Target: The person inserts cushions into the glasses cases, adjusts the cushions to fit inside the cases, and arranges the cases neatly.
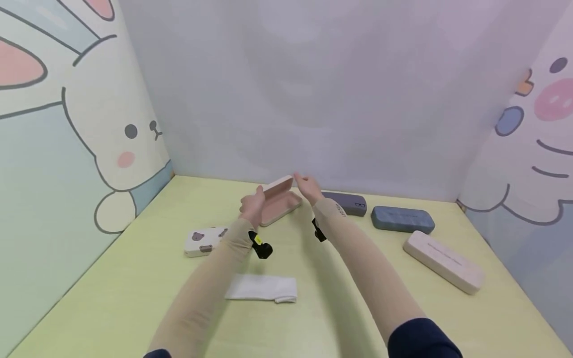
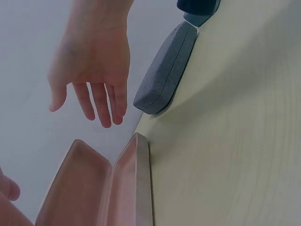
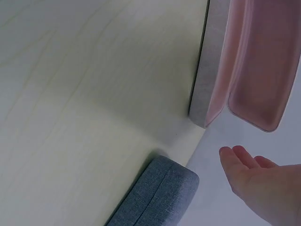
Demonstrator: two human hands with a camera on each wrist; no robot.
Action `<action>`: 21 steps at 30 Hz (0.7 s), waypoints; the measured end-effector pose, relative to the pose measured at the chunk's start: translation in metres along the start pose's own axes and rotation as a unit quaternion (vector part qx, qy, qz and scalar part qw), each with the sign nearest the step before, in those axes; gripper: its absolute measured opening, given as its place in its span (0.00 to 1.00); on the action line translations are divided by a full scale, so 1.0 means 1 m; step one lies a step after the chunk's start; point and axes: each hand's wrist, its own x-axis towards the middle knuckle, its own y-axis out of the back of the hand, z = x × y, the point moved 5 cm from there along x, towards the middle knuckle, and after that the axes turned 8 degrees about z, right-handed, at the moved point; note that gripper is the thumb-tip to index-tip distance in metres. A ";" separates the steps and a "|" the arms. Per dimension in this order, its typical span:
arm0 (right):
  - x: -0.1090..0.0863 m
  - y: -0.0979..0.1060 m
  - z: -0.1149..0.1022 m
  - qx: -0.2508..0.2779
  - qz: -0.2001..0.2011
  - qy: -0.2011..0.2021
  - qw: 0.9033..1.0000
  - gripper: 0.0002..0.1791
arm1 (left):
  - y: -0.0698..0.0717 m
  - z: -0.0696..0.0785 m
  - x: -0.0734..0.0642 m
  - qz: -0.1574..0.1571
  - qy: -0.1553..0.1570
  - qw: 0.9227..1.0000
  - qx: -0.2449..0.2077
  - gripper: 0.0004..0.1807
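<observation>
A glasses case (image 1: 279, 208) with a pale shell and pink lining stands open at the back of the table, its lid tilted up. At its left end is my left hand (image 1: 252, 203), thumb close to the lid's edge. The left wrist view shows only a bit of that hand (image 2: 8, 188) beside the lid (image 2: 77, 183); I cannot tell whether it grips the case. My right hand (image 1: 309, 186) hovers off the case's right end. In the right wrist view, this right hand (image 3: 258, 181) is apart from the lid (image 3: 268, 61), fingers loosely extended and holding nothing.
A dark case with a glasses mark (image 1: 351, 204), a blue case (image 1: 403, 219) and a pale pink case (image 1: 443, 261) lie to the right. Left of the arms sits a white bear-print case (image 1: 201, 242). A folded white cloth (image 1: 268, 288) lies nearer. Printed curtains enclose the table.
</observation>
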 end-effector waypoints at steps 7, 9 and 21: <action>0.008 -0.007 0.016 0.012 0.000 -0.012 1.000 0.40 | -0.008 -0.004 -0.001 0.008 0.001 1.000 -0.012 0.41; 0.011 -0.011 0.020 0.009 -0.005 -0.016 1.000 0.40 | -0.008 -0.006 0.000 0.014 0.004 1.000 -0.016 0.40; 0.021 -0.028 0.029 -0.013 -0.014 0.002 1.000 0.39 | -0.011 -0.006 -0.005 0.052 0.029 0.997 -0.044 0.39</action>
